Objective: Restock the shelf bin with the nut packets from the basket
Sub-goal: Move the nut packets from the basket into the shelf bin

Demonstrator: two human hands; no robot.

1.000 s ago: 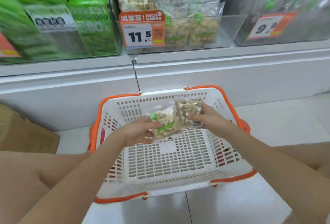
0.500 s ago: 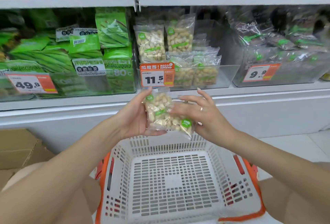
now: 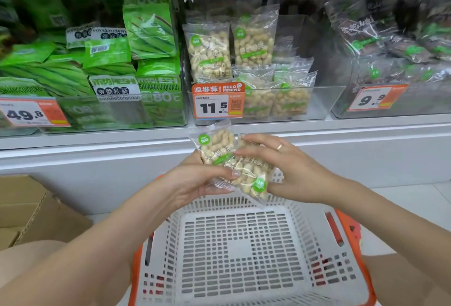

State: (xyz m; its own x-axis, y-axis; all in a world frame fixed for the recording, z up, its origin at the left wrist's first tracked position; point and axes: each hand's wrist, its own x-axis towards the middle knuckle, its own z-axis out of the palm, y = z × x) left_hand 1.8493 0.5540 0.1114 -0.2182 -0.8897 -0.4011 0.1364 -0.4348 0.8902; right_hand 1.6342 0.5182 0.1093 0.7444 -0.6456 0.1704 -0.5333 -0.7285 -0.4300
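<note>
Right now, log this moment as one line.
left hand: holds nut packets | right hand: steadies them | basket: empty | shelf bin: untouched

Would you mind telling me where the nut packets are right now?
In the head view, the nut packets are held between the left hand and right hand, above the basket and just below the 11.5 price tag.

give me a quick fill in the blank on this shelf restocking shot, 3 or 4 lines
1. The two nut packets are held in ____ hands.
2. The basket below the hands holds ____ packets.
3. The price tag on the clear nut bin reads ____.
4. A ring sits on the ____ hand.

Missing words: both; no; 11.5; right
</note>
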